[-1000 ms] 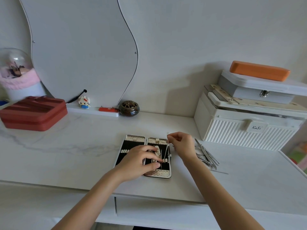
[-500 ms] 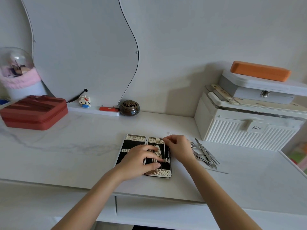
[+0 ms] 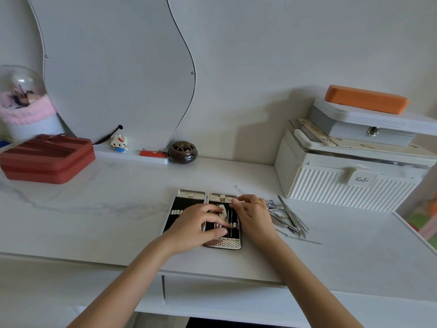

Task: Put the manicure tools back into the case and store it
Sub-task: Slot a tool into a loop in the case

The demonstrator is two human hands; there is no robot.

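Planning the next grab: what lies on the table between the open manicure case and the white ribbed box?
In the head view, a loose pile of metal manicure tools lies between the case and the ribbed box, just right of the right hand.

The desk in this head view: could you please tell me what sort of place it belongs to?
Probably a dressing table in a bedroom at home. A wavy mirror leans on the wall, a domed brush holder stands to its left, and a manicure case lies open on the marble-look top under the hands.

Right hand point(image 3: 254, 215) lowered, thin tool apparently seated.
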